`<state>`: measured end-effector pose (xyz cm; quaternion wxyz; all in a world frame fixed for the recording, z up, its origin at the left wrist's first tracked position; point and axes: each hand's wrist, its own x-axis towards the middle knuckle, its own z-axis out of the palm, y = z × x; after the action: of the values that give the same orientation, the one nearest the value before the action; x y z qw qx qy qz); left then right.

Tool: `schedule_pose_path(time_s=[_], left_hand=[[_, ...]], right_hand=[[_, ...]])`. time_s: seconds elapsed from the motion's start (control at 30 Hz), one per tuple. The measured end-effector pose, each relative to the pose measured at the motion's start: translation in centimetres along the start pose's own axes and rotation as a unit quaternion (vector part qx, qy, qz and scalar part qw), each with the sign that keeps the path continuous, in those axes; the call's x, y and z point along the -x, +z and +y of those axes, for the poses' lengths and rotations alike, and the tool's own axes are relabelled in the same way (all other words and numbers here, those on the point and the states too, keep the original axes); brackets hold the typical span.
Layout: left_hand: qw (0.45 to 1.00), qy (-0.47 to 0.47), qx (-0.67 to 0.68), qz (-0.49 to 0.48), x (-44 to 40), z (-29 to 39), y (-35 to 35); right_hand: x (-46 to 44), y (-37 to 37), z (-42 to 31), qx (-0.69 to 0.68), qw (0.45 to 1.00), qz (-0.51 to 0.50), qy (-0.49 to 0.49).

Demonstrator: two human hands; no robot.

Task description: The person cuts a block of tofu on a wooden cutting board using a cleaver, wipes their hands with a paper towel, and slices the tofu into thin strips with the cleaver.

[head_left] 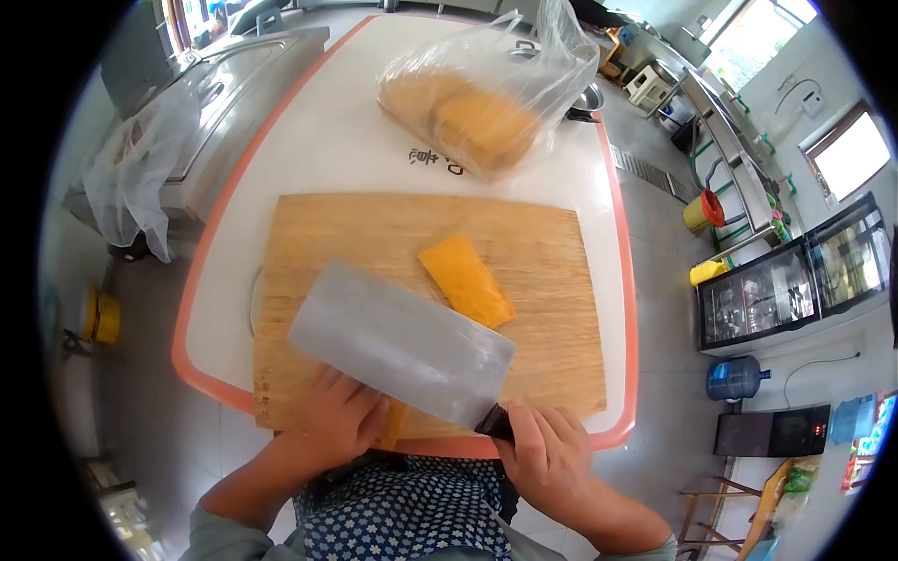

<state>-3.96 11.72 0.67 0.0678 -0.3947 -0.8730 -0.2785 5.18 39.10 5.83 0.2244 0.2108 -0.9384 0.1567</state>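
Note:
A broad grey cleaver [402,344] lies nearly flat over the wooden board [346,220], its dark handle in my right hand [543,449]. My left hand [339,418] is at the board's near edge, beside the blade, its fingertips partly hidden under it. Next to that hand an orange-yellow piece [394,423] shows in part below the blade; whether the fingers grip it is hard to tell. Another orange-yellow slab [468,280] rests on the board beyond the cleaver. Farther back, a clear plastic bag [486,117] holds larger orange-yellow blocks.
The board sits on a white table with an orange rim [629,327]. Metal bowls [591,98] stand behind the bag. A steel counter [253,84] with a plastic bag is at the left; a glass-door cabinet [762,299] and a water bottle [736,378] are at the right.

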Motion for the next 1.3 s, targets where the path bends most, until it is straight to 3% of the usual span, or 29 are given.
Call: schedule_pose_path(time_s=[0.17,0.27,0.47,0.53,0.57,0.63,0.77,0.93,1.1,1.23,1.3], left_hand=[[0.999,0.015,0.001,-0.029,1.0,2.0,-1.4],[0.998,0.042,-0.004,-0.041,1.9,2.4,-0.6],[0.999,0.004,0.023,-0.045,3.9,0.4,1.6],[0.997,-0.060,0.015,-0.054,3.2,0.1,1.0],[0.997,-0.056,0.015,-0.051,2.7,0.5,0.6],[0.999,-0.006,-0.014,0.045,1.9,1.7,-0.4],[0.996,0.022,0.007,0.090,3.0,2.2,-0.1],[0.996,-0.039,0.029,0.079,5.1,1.4,-0.1],[0.994,-0.030,0.038,0.099,4.6,1.4,0.7],[0.994,-0.007,0.043,0.101,4.0,1.8,1.1],[0.994,-0.024,0.049,0.090,4.1,2.4,0.4]], right_hand=[[0.7,-0.4,-0.2,0.048,0.997,0.039,-0.044],[1.0,-0.5,-1.2,0.026,0.998,0.056,-0.024],[2.5,-0.6,-2.6,0.000,0.994,0.105,0.011],[3.1,-0.6,-3.0,-0.010,0.994,0.094,0.051],[3.4,-0.3,-3.1,-0.005,0.994,0.097,0.050],[4.2,0.6,-3.1,-0.009,0.987,0.135,0.088],[6.1,0.6,-2.3,0.028,0.982,0.102,0.158],[9.4,0.3,1.0,0.075,0.959,0.041,0.269],[8.3,1.6,2.9,0.138,0.938,0.014,0.318],[7.6,1.9,3.5,0.135,0.936,0.006,0.324],[7.0,0.6,2.8,0.239,0.942,0.033,0.234]])
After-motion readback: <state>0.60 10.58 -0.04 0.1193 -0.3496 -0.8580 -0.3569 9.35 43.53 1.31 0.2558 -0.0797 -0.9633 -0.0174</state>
